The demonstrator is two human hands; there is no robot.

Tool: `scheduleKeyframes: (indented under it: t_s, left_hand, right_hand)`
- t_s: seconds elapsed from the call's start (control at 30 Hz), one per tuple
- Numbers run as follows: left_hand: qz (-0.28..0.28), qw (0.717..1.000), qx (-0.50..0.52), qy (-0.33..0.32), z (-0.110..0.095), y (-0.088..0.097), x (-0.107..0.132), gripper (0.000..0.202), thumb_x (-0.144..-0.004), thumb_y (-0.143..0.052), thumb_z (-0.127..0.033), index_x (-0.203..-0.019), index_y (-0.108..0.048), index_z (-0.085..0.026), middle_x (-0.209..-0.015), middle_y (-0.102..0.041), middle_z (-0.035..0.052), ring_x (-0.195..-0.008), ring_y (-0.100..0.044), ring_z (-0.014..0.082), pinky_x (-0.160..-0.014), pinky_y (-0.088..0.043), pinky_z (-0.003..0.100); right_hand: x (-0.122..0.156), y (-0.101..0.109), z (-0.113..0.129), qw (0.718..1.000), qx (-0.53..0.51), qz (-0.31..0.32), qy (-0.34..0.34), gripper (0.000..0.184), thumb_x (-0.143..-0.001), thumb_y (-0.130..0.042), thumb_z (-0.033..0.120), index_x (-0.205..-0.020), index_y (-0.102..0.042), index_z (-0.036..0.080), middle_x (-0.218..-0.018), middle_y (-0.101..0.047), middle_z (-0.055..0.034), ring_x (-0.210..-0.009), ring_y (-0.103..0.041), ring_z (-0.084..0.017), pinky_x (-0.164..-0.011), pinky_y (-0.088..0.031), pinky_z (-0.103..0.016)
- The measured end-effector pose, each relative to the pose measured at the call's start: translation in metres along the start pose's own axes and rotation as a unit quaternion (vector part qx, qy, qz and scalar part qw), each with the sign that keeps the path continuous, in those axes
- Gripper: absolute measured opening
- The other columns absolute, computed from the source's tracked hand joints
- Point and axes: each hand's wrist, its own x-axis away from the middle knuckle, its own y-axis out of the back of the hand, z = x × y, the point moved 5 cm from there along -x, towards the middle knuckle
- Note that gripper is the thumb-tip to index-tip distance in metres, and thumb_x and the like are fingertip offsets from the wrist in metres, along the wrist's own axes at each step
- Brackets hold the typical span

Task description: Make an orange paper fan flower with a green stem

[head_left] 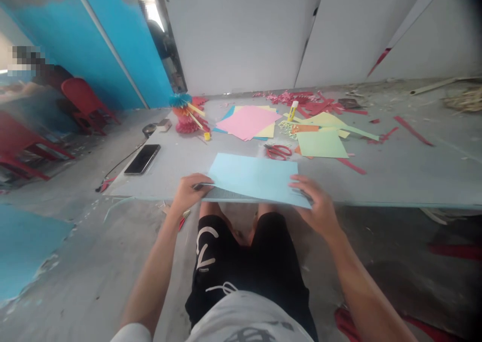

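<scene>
A light blue paper sheet (252,179) lies at the near edge of the grey table (410,174), its near side lifted and curling. My left hand (189,194) pinches the sheet's near left corner, where a thin dark strip shows at my fingers. My right hand (315,201) grips the near right corner. A grey textured underside or under-layer shows beneath the lifted edge; I cannot tell which. Red scissors (277,151) lie beyond the sheet, out of reach of my fingers.
Pink, yellow and green paper sheets (248,122), a glue stick (292,111), red paper scraps (297,98) and a paper fan craft (187,113) cover the far table. A black phone (142,159) lies at left. Red chairs (86,103) stand beyond the table's left side.
</scene>
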Motion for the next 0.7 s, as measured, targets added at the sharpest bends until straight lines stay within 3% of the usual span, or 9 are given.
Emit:
scheduleKeyframes:
  t_s: [0.07,0.13,0.33,0.4,0.47,0.53,0.57,0.6,0.7]
  left_hand:
    - [-0.014,0.998,0.018,0.053,0.002,0.003,0.001,0.016,-0.083,-0.076,-0.036,-0.091,-0.080,-0.022,-0.095,-0.079,0.0075,-0.091,-0.072,0.0234,-0.083,-0.055,0.035]
    - [-0.030,0.994,0.031,0.101,0.007,0.005,0.002,0.025,-0.080,-0.079,-0.040,-0.097,-0.080,-0.022,-0.097,-0.078,0.0065,-0.088,-0.069,0.0219,-0.077,-0.054,0.032]
    - [-0.131,0.978,0.087,0.138,0.009,0.005,0.010,0.059,-0.078,-0.080,-0.039,-0.133,-0.065,-0.023,-0.077,-0.061,-0.0019,-0.063,-0.054,0.0112,-0.057,-0.043,0.022]
    - [-0.159,0.975,0.068,0.139,0.001,0.003,0.017,0.062,-0.080,-0.077,-0.038,-0.138,-0.060,-0.024,-0.085,-0.063,0.0005,-0.067,-0.060,0.0130,-0.060,-0.048,0.024]
    - [-0.171,0.980,-0.002,0.103,-0.018,0.003,0.018,0.056,-0.086,-0.071,-0.036,-0.139,-0.059,-0.025,-0.107,-0.068,0.0072,-0.089,-0.067,0.0199,-0.075,-0.055,0.031]
    - [-0.122,0.984,-0.127,0.011,-0.045,0.001,0.003,0.049,-0.085,-0.072,-0.034,-0.133,-0.064,-0.026,-0.138,-0.060,0.0126,-0.126,-0.058,0.0306,-0.103,-0.050,0.047]
    - [-0.082,0.982,-0.170,-0.030,-0.057,-0.001,-0.009,0.041,-0.087,-0.071,-0.035,-0.128,-0.068,-0.027,-0.145,-0.056,0.0128,-0.135,-0.051,0.0337,-0.111,-0.044,0.052]
    - [-0.039,0.980,-0.184,-0.061,-0.066,-0.003,-0.025,0.037,-0.090,-0.068,-0.037,-0.126,-0.070,-0.028,-0.145,-0.057,0.0119,-0.138,-0.050,0.0336,-0.115,-0.041,0.054]
    - [0.077,0.985,-0.132,-0.085,-0.076,-0.005,-0.085,0.053,-0.092,-0.065,-0.049,-0.140,-0.061,-0.028,-0.143,-0.062,0.0107,-0.131,-0.059,0.0296,-0.111,-0.048,0.046]
  right_hand:
    - [-0.001,-0.003,-0.002,0.999,-0.018,0.003,-0.031,0.021,-0.092,-0.067,0.041,-0.103,-0.074,0.024,-0.117,-0.076,-0.0104,-0.115,-0.069,-0.030,-0.101,-0.053,-0.048]
    - [-0.004,-0.005,-0.006,0.996,-0.022,-0.005,-0.087,0.024,-0.091,-0.067,0.045,-0.096,-0.075,0.024,-0.101,-0.079,-0.0086,-0.101,-0.073,-0.030,-0.093,-0.056,-0.046]
    - [-0.006,-0.009,-0.008,0.968,-0.104,-0.021,-0.228,0.038,-0.085,-0.071,0.053,-0.098,-0.077,0.017,-0.089,-0.079,-0.0092,-0.085,-0.073,-0.029,-0.075,-0.056,-0.039]
    - [-0.007,-0.008,-0.010,0.955,-0.141,-0.052,-0.257,0.042,-0.082,-0.074,0.052,-0.104,-0.075,0.016,-0.090,-0.079,-0.0087,-0.084,-0.072,-0.027,-0.074,-0.055,-0.036]
    - [-0.016,-0.008,-0.014,0.945,-0.179,-0.059,-0.267,0.045,-0.080,-0.076,0.050,-0.110,-0.072,0.016,-0.089,-0.078,-0.0072,-0.081,-0.071,-0.025,-0.072,-0.054,-0.035]
    - [-0.042,-0.009,-0.013,0.950,-0.197,-0.018,-0.242,0.043,-0.079,-0.078,0.046,-0.111,-0.072,0.016,-0.088,-0.077,-0.0055,-0.078,-0.070,-0.024,-0.070,-0.053,-0.033]
    - [-0.061,-0.009,-0.010,0.961,-0.184,0.024,-0.207,0.039,-0.077,-0.078,0.042,-0.107,-0.073,0.017,-0.090,-0.077,-0.0046,-0.079,-0.069,-0.023,-0.070,-0.052,-0.033]
    - [-0.082,-0.008,-0.005,0.969,-0.167,0.058,-0.170,0.034,-0.077,-0.078,0.039,-0.104,-0.074,0.018,-0.092,-0.077,-0.0038,-0.081,-0.069,-0.023,-0.071,-0.052,-0.033]
    - [-0.147,0.000,0.015,0.977,-0.170,0.094,-0.086,0.022,-0.078,-0.076,0.038,-0.087,-0.073,0.018,-0.089,-0.075,-0.0027,-0.084,-0.067,-0.023,-0.075,-0.052,-0.034]
